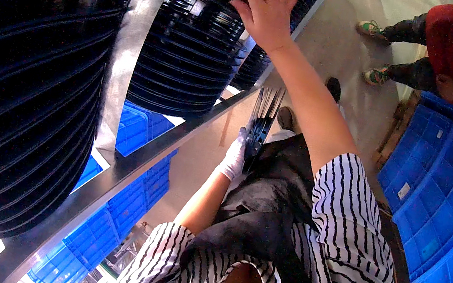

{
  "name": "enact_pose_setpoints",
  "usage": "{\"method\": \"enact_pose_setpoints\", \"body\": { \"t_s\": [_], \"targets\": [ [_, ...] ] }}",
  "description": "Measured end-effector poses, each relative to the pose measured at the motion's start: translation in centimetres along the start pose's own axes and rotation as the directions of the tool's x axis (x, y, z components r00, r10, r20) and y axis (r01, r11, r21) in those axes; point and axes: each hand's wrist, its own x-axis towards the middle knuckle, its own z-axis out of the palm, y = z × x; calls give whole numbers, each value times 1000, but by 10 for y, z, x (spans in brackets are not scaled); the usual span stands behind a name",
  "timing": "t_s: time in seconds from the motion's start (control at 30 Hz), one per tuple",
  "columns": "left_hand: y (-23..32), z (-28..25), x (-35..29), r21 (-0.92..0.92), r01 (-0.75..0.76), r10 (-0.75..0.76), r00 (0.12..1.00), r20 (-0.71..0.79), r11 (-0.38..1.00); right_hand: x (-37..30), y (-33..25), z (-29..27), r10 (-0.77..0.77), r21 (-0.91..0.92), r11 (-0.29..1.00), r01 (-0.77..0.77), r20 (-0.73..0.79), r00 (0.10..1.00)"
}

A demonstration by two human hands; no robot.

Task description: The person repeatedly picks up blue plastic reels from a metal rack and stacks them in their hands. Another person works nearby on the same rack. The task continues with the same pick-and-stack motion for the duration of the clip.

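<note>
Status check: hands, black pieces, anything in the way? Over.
Left hand gloved, holding thin black pieces. Right hand bare, fingers spread at black stack, contact unclear. Metal rail between left hand and stack.

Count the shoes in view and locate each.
4: one dark shoe right of the right forearm, another dark shoe left of it; an upper green-patterned shoe and a lower one on the person at upper right. More may be hidden.

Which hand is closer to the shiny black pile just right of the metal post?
Right. The right hand is at the upper right of the black pile, maybe touching. The gloved left hand is lower, apart from it, holding thin black pieces.
</note>
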Motion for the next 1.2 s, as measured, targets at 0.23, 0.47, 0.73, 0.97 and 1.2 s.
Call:
{"method": "enact_pose_setpoints", "body": {
  "t_s": [0.23, 0.47, 0.73, 0.97, 1.2],
  "targets": [
    [-3, -4, 1, 95, 95, -92, 995, -34, 991, 18, 8, 2, -162, -113, 978, 174, 108, 981],
    [-1, 9, -3, 40, 55, -53, 997, -49, 998, 3, 24, 21, -113, -158, 983, 96, -103, 988],
    [-13, 5, -3, -96, 49, -58, 994, -93, 994, -30, -2, -20, 160, 26, 987, -160, -7, 987],
    [-30, -8, 3, -82, 23, -38, 981, -188, 996, -61, -35, 31, 309, 343, 710, -614, 632, 711],
    [-14, 8, -16, -140, -58, 49, 997, -64, 988, -22, -11, 166, 41, 208, 757, -620, 931, 362]
  ]
}}
